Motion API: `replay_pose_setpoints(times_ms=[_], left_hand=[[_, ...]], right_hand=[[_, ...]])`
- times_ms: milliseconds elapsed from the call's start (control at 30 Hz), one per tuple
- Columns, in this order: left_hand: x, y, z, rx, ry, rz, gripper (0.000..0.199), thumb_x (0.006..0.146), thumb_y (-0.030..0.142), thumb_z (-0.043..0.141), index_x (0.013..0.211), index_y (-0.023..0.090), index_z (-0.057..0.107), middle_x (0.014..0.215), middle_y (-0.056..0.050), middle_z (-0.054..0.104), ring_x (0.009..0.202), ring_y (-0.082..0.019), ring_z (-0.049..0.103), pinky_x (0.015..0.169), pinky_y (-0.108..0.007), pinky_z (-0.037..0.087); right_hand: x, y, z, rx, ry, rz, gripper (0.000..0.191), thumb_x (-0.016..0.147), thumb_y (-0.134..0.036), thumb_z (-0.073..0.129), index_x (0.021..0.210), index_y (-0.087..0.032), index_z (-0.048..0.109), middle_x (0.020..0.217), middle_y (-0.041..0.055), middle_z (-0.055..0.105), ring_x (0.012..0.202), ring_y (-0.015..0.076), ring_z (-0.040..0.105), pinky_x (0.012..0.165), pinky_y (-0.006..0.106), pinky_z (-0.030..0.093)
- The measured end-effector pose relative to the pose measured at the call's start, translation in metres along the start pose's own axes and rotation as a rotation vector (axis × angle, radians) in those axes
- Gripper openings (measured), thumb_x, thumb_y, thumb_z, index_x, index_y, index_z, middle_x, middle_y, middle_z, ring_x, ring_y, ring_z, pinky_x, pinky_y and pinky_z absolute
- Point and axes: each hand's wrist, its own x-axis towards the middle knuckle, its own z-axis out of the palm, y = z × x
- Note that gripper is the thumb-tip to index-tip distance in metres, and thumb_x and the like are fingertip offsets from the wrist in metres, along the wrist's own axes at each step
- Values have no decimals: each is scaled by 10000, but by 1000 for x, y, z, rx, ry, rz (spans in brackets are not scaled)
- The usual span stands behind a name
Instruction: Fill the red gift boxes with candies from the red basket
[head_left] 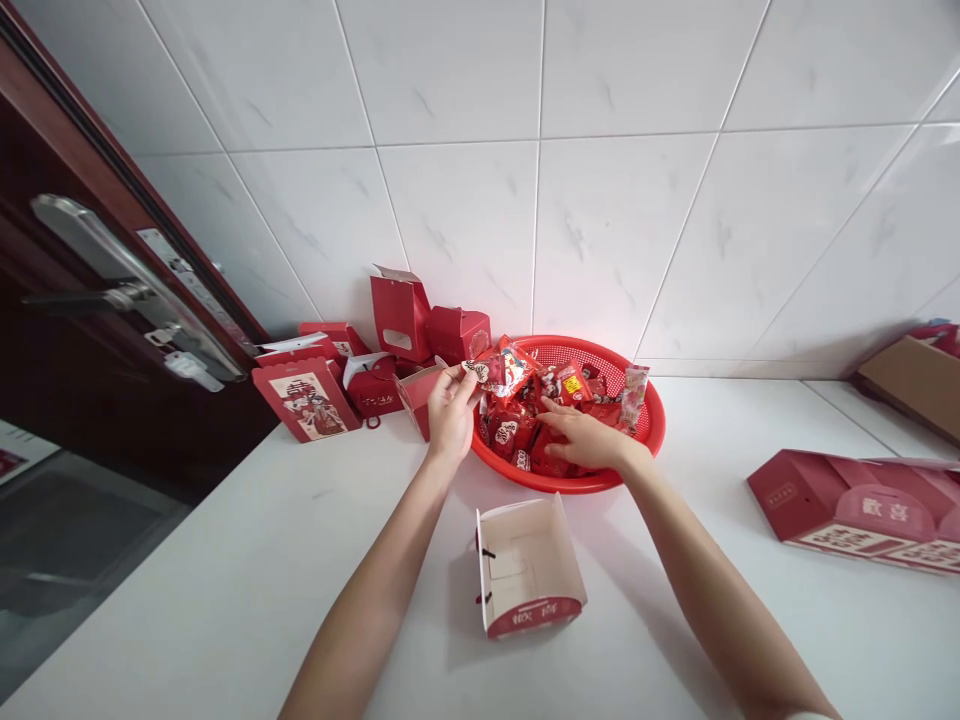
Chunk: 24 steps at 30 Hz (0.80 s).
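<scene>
A red oval basket (652,425) holds several candy packets in mostly red wrappers. Over its left edge, my left hand (452,410) is closed on red candy packets (499,370). My right hand (581,435) reaches in at the basket's right side, palm down, its fingers apart and resting over the packets. Nearer to me, between my forearms, stands an open box (529,565) with a pale inside and a red front flap; no candy shows in it.
Several red gift boxes (401,315) cluster left of the basket against the tiled wall. Dark red boxes (862,500) lie at the right, with a brown cardboard box (911,385) behind. A door with a metal handle (112,295) is at the left.
</scene>
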Motion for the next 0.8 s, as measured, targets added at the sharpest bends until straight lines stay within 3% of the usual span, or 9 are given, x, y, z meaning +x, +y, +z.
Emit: replay_pose_setpoints(times_ms=[167,300,400,500,600,733,800], left_hand=[[2,-1,-1,-63,41,-27,378,650,412,898,844,221,635,889,0,711,841,-155,676,774,-288,535],[6,-4,-5,-111,73,-45,342,678,390,883,818,222,620,882,9,715,859,-155,679,822,-301,529],[7,-4,-8,-147,95,-51,326,703,389,870,832,227,619,910,5,731,916,-165,687,869,-312,521],[7,-2,-8,-185,113,-62,343,675,382,895,841,221,642,919,-4,741,922,-166,689,875,-305,515],[6,1,-6,-220,121,-77,350,641,355,922,824,207,663,916,-10,748,909,-161,690,880,-298,510],[5,3,-4,-255,131,-94,296,665,306,912,805,199,674,908,-12,750,901,-159,692,888,-300,500],[5,4,-3,-270,138,-101,286,667,290,913,797,198,675,903,-7,748,893,-152,689,885,-294,497]], right_hand=[[20,21,-29,-195,104,84,463,840,-171,678,1300,-214,699,1438,181,621,1320,434,580,1015,551,513],[38,13,-39,-240,127,21,413,868,-60,562,1211,-213,732,1262,161,730,1231,393,643,984,501,519],[57,-9,-33,-228,50,-125,470,876,-22,532,1232,-257,729,1298,79,732,1226,303,664,1015,376,506],[79,-30,-21,-230,-34,-172,462,846,3,593,1234,-207,730,1273,113,740,1192,304,684,979,344,521],[97,-43,-7,-224,-67,-130,349,853,-30,674,1177,-145,734,1221,155,743,1170,311,687,976,379,537],[104,-47,7,-147,-12,-32,252,969,-281,682,1185,-151,682,1228,99,699,1112,245,682,962,461,566],[103,-44,8,-57,58,9,240,976,-319,677,1154,-158,680,1205,80,694,1098,232,679,955,460,567]])
